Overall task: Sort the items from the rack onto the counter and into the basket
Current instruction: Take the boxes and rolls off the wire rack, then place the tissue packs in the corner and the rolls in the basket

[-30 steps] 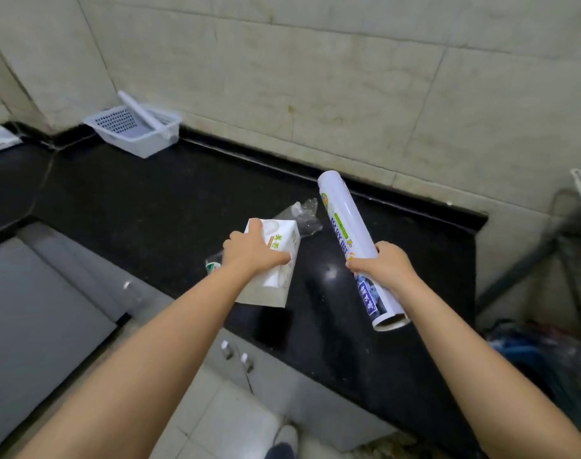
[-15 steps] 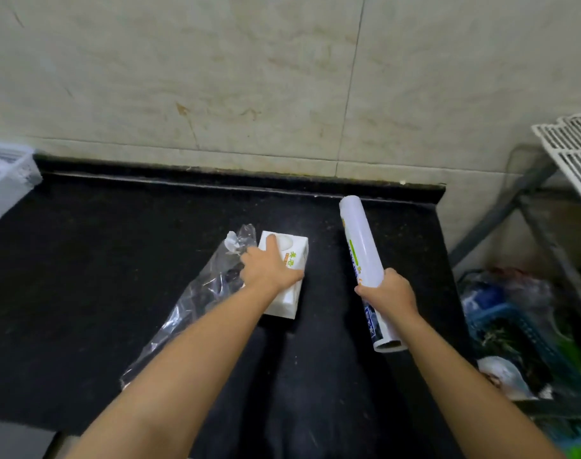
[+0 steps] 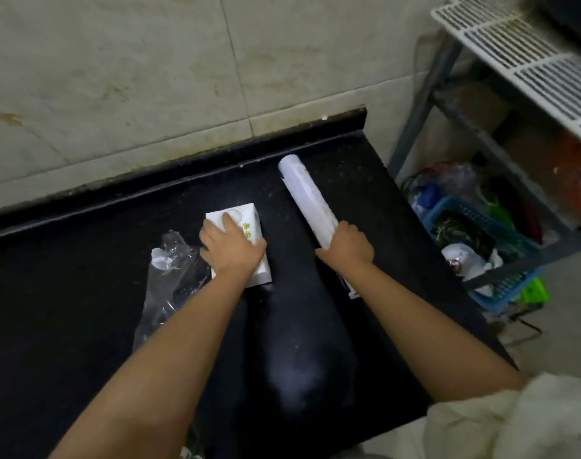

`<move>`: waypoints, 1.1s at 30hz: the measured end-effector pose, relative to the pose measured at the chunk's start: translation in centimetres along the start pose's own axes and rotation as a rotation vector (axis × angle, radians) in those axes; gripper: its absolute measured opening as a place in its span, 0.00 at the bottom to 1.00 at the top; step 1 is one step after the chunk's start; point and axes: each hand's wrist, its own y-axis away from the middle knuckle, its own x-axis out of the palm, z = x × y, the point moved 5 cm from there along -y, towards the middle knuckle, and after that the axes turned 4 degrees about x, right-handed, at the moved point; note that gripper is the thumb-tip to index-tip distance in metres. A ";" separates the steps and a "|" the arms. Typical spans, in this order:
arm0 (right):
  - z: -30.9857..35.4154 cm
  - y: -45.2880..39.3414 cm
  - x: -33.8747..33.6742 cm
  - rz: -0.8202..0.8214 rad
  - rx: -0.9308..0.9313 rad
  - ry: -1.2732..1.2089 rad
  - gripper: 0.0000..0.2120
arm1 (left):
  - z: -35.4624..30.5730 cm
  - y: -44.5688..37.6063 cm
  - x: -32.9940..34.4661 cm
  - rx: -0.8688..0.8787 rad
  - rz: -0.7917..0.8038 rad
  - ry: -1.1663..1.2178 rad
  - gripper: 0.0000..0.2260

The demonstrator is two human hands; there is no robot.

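A white tissue box (image 3: 247, 223) lies flat on the black counter (image 3: 83, 276), and my left hand (image 3: 229, 250) grips it from above, fingers curled over its left edge. My right hand (image 3: 347, 243) holds a long white roll (image 3: 307, 190) that lies on the counter, pointing toward the wall; its near end is hidden under my wrist. A crumpled clear plastic bag (image 3: 169, 276) lies just left of the box. The white wire rack (image 3: 527, 58) stands at the upper right.
A blue basket (image 3: 511, 289) with greens and bags sits on the floor under the rack, right of the counter's end. The tiled wall closes the back. The rack's grey legs (image 3: 418, 114) stand close to the counter's right edge.
Both hands lowered the box and the roll from mid-air onto the counter. The view swung right, so the white basket at the far left is out of sight and the rack shows more.
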 end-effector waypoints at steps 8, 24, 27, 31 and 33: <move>-5.3 3.7 -5.6 -0.091 -0.025 0.041 0.30 | -10.6 5.2 0.2 0.959 -0.034 -0.246 0.13; -35.3 10.4 -29.2 -0.335 0.135 0.020 0.19 | -40.7 22.6 -0.1 0.897 0.192 -0.380 0.18; -37.9 10.0 -33.6 -0.349 0.073 0.045 0.11 | -41.0 24.1 -1.5 0.804 0.380 -0.623 0.16; -37.6 8.0 -38.3 -0.377 -0.044 0.055 0.13 | -43.5 25.1 -4.8 0.687 0.385 -0.552 0.16; -36.7 6.5 -40.1 -0.404 -0.108 0.050 0.14 | -47.0 24.2 -5.9 0.728 0.242 -0.451 0.16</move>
